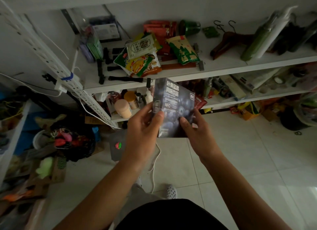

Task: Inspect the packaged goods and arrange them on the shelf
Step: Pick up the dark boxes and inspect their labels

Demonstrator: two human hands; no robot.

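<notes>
White metal shelf (171, 76) behind; both hands (171, 127) grip a flat, glossy dark box (173, 108).

The box (173, 108) gripped between the left hand (144, 127) and the right hand (193, 127) looks like cardboard, with a smooth, glossy print that catches the light. Above the hands, the snack bags (139, 61) are shiny, crinkled plastic film on a matt white shelf board (221, 62). Up and right of the right hand, the hangers (228, 41) are varnished wood with metal clips. Below the hands, the floor tiles (240, 152) are smooth and glossy.
</notes>
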